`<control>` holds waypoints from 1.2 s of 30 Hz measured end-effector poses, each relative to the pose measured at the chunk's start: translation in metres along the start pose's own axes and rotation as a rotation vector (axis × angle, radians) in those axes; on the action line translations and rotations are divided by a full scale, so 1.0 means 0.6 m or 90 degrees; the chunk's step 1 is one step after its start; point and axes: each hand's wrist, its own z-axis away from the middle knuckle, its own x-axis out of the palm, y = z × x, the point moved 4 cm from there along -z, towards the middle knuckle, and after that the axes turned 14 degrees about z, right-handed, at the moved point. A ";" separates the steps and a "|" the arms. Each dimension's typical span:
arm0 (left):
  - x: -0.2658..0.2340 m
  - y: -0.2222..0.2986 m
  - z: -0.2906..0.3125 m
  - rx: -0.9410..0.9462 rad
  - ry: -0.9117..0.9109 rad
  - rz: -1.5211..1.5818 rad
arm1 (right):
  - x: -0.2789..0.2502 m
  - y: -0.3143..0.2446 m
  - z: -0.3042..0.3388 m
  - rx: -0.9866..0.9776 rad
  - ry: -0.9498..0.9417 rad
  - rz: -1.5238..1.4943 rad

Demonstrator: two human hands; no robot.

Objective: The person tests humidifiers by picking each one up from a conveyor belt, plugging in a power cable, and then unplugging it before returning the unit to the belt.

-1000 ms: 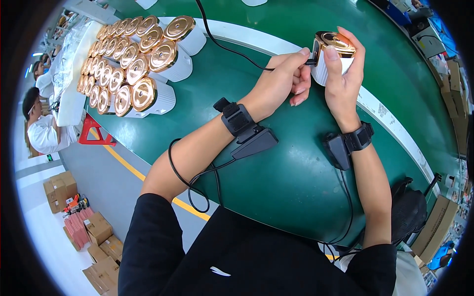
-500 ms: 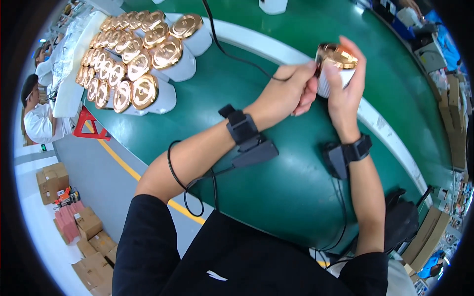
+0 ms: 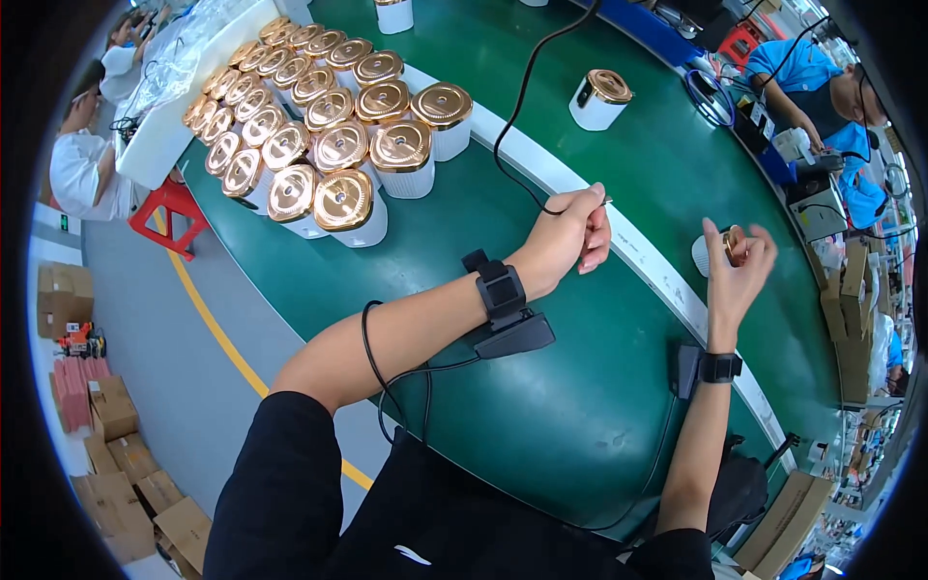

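My left hand [image 3: 572, 240] is closed in a pinch on the end of a black cable [image 3: 522, 108], with a small metal tip showing past the fingers above the green table. Farther right, my right hand [image 3: 739, 280] has its thumb and fingers apart in front of a white device with a gold lid [image 3: 702, 255]. That device sits beyond the white strip and is partly hidden by the hand; contact between them is hard to make out. Both wrists wear black straps with small boxes.
Rows of similar gold-lidded white devices [image 3: 343, 198] crowd the table's left part. Another gold-lidded device [image 3: 599, 101] stands beyond the white strip [image 3: 638, 246]. Across the table a person in blue [image 3: 795, 82] works. A red stool [image 3: 169, 220] is at far left.
The gold-lidded device went from between my hands to the far right past the white strip, and my right hand opened around it. My left hand still pinches the cable end. The view shifted.
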 end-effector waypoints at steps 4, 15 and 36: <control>-0.003 0.005 0.004 0.013 0.019 0.025 | -0.001 -0.140 -0.055 -0.174 0.028 -0.057; -0.015 0.016 -0.001 0.117 0.060 0.008 | 0.166 -0.204 -0.035 0.220 -0.400 -0.808; 0.013 -0.001 0.008 0.007 -0.025 -0.167 | 0.071 -0.187 0.033 0.147 -0.245 -0.641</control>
